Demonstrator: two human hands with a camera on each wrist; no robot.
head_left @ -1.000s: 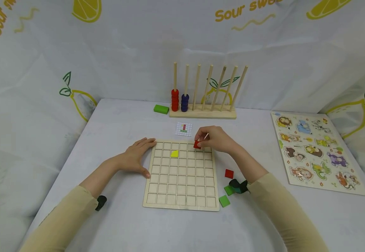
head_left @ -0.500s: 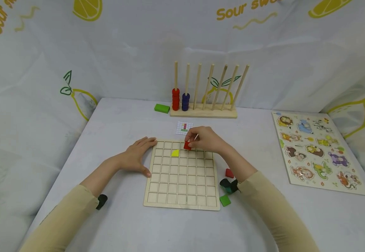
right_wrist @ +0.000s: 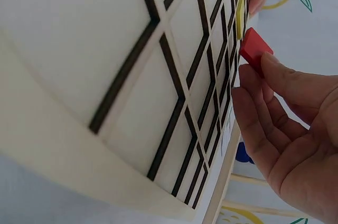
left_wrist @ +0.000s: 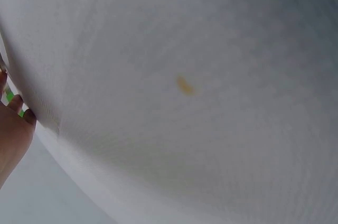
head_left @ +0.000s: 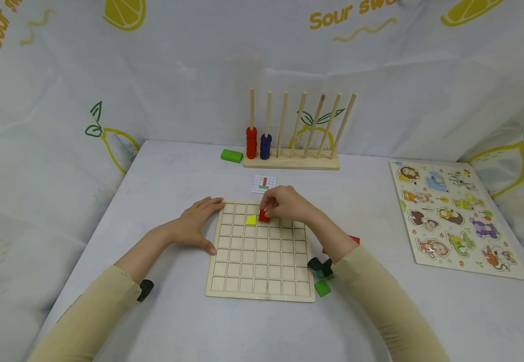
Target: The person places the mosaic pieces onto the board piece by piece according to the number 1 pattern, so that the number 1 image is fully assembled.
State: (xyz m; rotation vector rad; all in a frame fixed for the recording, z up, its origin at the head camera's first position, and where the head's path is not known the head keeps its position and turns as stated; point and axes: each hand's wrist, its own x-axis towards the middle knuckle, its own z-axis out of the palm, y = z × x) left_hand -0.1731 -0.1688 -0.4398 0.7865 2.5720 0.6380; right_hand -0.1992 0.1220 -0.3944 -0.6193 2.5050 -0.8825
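Observation:
My right hand (head_left: 285, 202) pinches a red square tile (head_left: 264, 216) between thumb and fingers over the upper part of a wooden grid board (head_left: 260, 259). In the right wrist view the red tile (right_wrist: 256, 48) is tilted, its edge close over the board, near the yellow piece (right_wrist: 240, 18). In the head view a yellow piece (head_left: 250, 219) lies in a cell of the second row, just left of the red tile. My left hand (head_left: 193, 224) rests at the board's left edge, fingers extended toward the top corner and thumb lower down.
Right of the board are a green tile (head_left: 322, 288) and another red tile (head_left: 355, 239), partly behind the right forearm. Behind the board lie a grid pattern card (head_left: 258, 184), a green block (head_left: 232, 156) and a peg stand (head_left: 291, 162) with beads. An animal puzzle board (head_left: 451, 221) lies far right.
My right hand has carried the red tile leftward along the board's top, then slightly toward me, beside the yellow piece. The left hand has stayed in place.

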